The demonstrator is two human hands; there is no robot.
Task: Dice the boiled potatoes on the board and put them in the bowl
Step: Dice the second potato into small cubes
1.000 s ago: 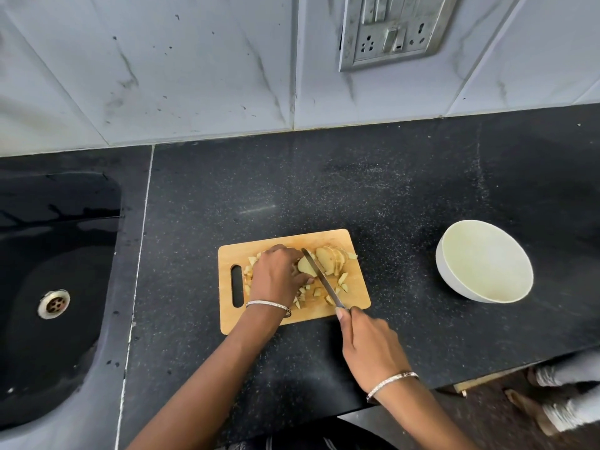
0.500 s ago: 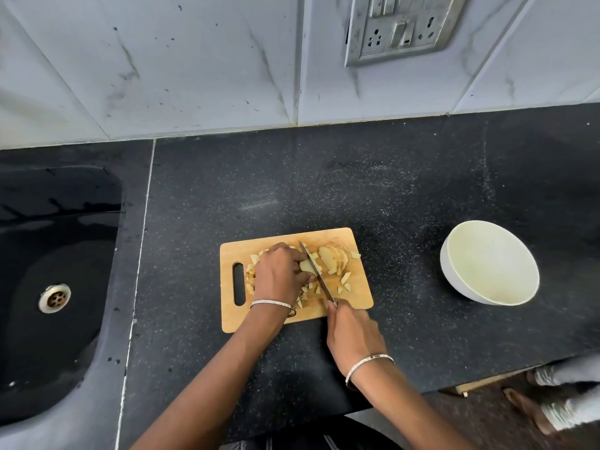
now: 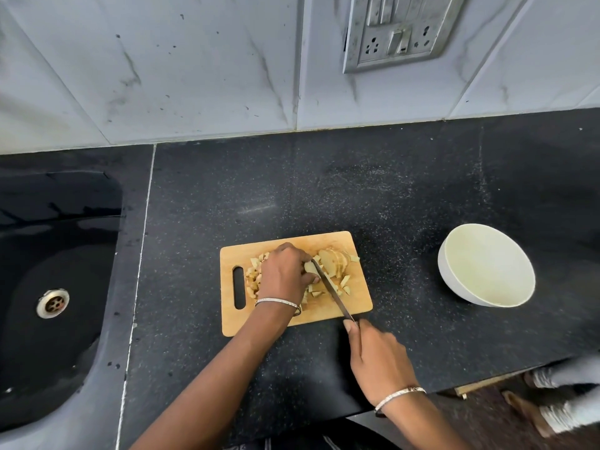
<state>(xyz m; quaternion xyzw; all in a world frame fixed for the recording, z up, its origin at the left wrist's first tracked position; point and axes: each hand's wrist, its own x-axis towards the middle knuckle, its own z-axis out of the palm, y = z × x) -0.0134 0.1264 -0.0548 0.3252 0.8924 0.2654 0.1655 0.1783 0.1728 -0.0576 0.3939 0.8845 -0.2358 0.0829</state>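
Note:
A wooden cutting board (image 3: pixel 360 303) lies on the black counter. Sliced potato (image 3: pixel 334 263) is stacked at its far right, and diced pieces (image 3: pixel 255 274) lie near the handle slot. My left hand (image 3: pixel 285 276) curls over a potato piece in the board's middle and holds it down. My right hand (image 3: pixel 378 358) grips the handle of a knife (image 3: pixel 331 289), with the forefinger along its spine. The blade slants across the board, its tip right beside the left fingers. A white bowl (image 3: pixel 454 280) stands to the right, holding nothing.
A black sink (image 3: pixel 52 287) with a metal drain sits at the left. A tiled wall with a switch plate (image 3: pixel 399 30) rises behind the counter. The counter's front edge runs past my right wrist, and someone's feet (image 3: pixel 558 404) show at the lower right.
My right hand has drawn the knife back toward me, off the board's front edge. The left hand stays on the potato.

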